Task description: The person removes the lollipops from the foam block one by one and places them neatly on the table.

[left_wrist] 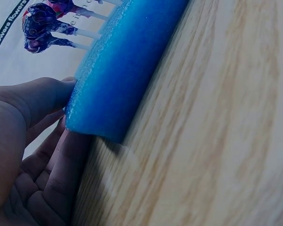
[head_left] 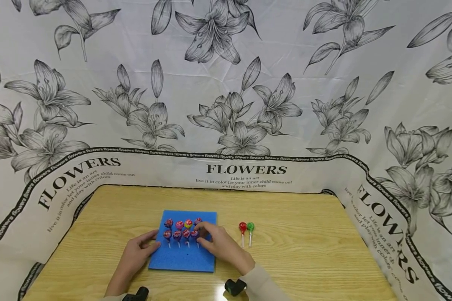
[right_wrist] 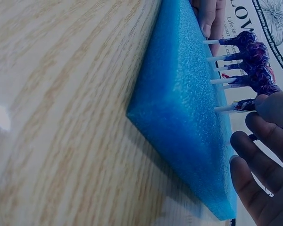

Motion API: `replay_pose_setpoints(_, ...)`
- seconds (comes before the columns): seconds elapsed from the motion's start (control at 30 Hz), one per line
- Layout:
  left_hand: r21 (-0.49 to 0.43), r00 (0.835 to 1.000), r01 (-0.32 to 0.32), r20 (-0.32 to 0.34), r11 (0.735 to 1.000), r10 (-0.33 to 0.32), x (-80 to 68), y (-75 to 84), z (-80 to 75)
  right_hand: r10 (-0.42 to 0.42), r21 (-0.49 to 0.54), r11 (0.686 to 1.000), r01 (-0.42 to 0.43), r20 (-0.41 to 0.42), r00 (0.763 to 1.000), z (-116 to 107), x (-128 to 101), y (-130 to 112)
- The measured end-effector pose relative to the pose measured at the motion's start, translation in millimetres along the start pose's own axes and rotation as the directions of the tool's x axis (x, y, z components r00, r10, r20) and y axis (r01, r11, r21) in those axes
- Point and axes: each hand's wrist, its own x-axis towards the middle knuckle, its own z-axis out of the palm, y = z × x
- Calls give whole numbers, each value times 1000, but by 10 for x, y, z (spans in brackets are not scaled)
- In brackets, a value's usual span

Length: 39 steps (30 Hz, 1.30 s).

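Observation:
A blue foam board (head_left: 184, 262) lies on the table with two rows of wrapped lollipops standing in it on white sticks. My left hand (head_left: 137, 253) holds the board's left edge, its thumb on the upper edge and its fingers along the side, as the left wrist view shows. At the right end of the front row, my right hand (head_left: 220, 242) pinches a purple-wrapped lollipop (right_wrist: 245, 105) between thumb and forefinger. That lollipop's stick stands in the foam. The other fingers of this hand spread loosely beside the board. Behind it is another lollipop (head_left: 198, 220), partly hidden by the forefinger.
Right of the board, a red lollipop (head_left: 242, 227) and a green lollipop (head_left: 250, 226) lie side by side on the wooden table (head_left: 305, 242). A white flower-printed curtain (head_left: 245, 171) borders the table at the back and sides.

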Motion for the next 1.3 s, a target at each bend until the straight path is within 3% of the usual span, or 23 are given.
replay_pose_setpoints(0.43, 14, 1000, -6, 1, 1000, 6, 18, -8, 15, 2, 26, 1000, -1, -56, 998, -15, -37, 9)
replay_pose_setpoints(0.63, -4, 1000, -3, 2, 1000, 3, 10, -10, 10, -45, 32, 998, 48, -104, 994, -63, -28, -3)
replay_pose_setpoints(0.87, -4, 1000, 0, 3, 1000, 0, 2, -6, 6, -91, 57, 993, 107, -227, 970, -194, -10, -39)
replay_pose_setpoints(1.3, -37, 1000, -1, 1, 999, 1, 11, -39, 1, -56, 106, 989, 103, -376, 925, -614, -113, -103)
